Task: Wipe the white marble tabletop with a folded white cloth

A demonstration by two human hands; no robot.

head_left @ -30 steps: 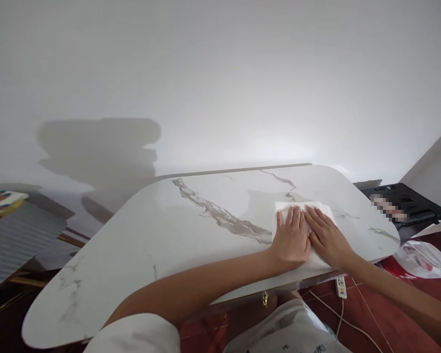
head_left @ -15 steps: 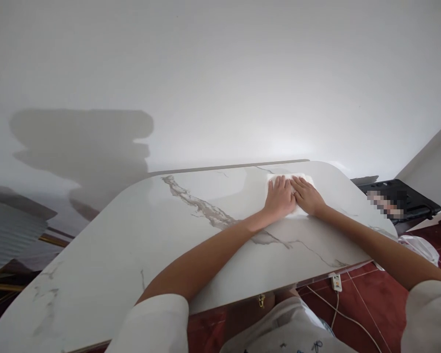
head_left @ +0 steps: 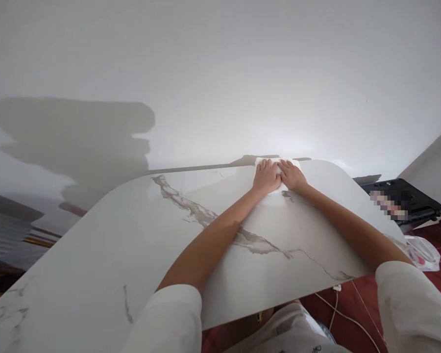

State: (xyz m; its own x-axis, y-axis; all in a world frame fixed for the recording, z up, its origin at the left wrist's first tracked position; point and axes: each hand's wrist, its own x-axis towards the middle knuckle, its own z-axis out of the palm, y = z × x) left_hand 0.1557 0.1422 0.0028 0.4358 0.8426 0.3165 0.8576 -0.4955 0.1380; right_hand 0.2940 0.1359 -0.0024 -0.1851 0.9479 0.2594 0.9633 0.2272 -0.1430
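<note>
Both hands press flat on a white cloth (head_left: 284, 187) at the far edge of a white marble-patterned table (head_left: 161, 245). My left hand (head_left: 266, 176) lies palm down over the cloth's left part, fingers stretched toward the wall. Beside it, thumbs close together, my right hand (head_left: 293, 175) covers the right part, its fingers extended and pointing up and left. Neither hand is curled around the cloth. Its corners show past the fingertips and below the palms.
A pale wall (head_left: 220, 73) stands behind the table's far edge. At the right are a black case-like object (head_left: 419, 196), partly pixelated, and a clear plastic bag (head_left: 424, 252). A cable (head_left: 353, 316) with a power strip (head_left: 337, 288) lies on the red floor (head_left: 360, 304).
Both hands and the cloth have slid away from me and slightly left, up to the table's far edge. The arms reach further forward, and the view has shifted a little.
</note>
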